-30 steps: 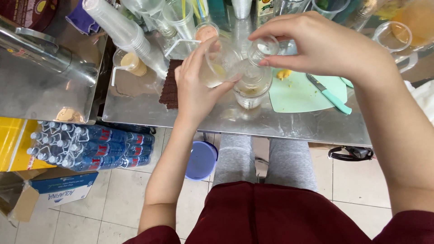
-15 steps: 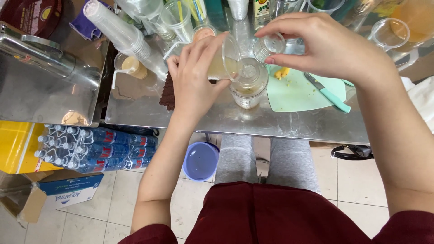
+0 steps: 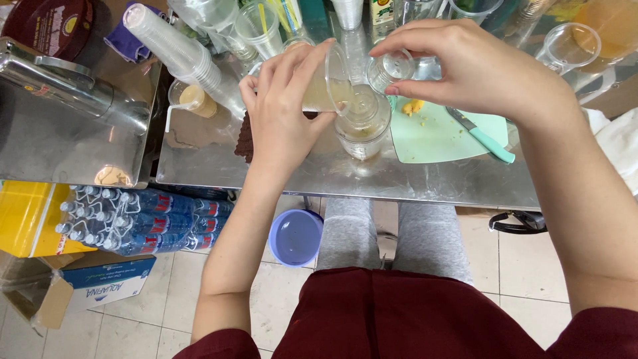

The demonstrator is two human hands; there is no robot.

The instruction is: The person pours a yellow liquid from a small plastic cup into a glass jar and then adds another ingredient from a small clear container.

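The left hand is wrapped around a clear plastic cup of pale yellow liquid, tipped on its side with its mouth over a glass jar standing on the steel counter. The right hand pinches a small clear cup, tilted just above the same jar. A mint-green cutting board with a teal-handled knife lies just right of the jar.

Blue-white carton on floor; shrink-wrapped bottle pack.
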